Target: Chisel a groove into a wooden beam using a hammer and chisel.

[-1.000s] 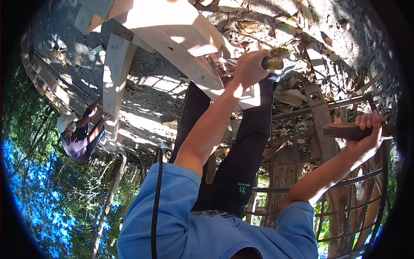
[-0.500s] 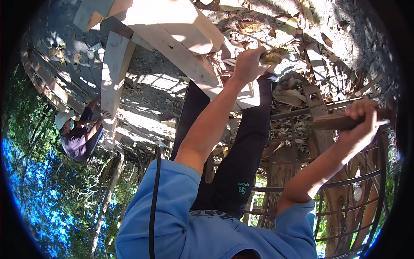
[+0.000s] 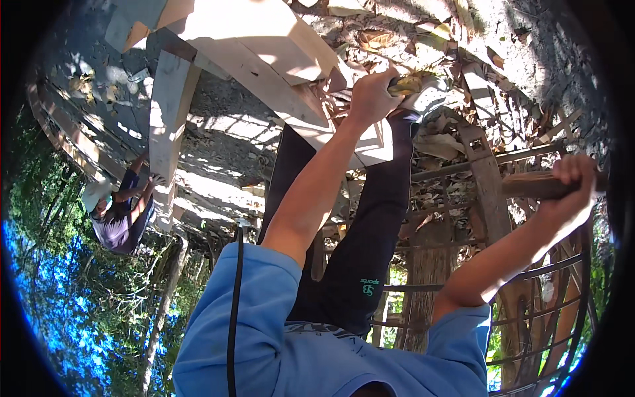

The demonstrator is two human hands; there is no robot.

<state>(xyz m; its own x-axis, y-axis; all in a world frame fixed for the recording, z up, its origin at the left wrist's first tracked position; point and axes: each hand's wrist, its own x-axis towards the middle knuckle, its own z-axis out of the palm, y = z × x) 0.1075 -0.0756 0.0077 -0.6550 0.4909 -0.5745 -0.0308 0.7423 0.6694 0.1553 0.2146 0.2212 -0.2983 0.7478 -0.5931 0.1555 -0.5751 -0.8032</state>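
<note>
My left hand point(image 3: 372, 99) grips the yellowish rounded handle point(image 3: 408, 86) of a tool, whose working end I cannot make out, over a pale wooden beam point(image 3: 258, 79) with cut, splintered wood at its near end beside my legs. At the right, my right hand point(image 3: 570, 192) is closed round a dark wooden club-like piece point(image 3: 532, 184), held apart from the tool. Wood shavings point(image 3: 337, 96) lie on the beam just beside my left hand.
A co-worker point(image 3: 119, 218) in a cap at the left has both hands on an upright pale timber point(image 3: 170, 119). Behind my right arm is a metal grid point(image 3: 542, 271). Dry leaves point(image 3: 433, 145) litter the ground, and curved planks point(image 3: 66, 126) lie far left.
The club in my right hand swung slightly leftward and up half a second ago, and is now back farther right. My left hand and the tool have shifted a little upward and left.
</note>
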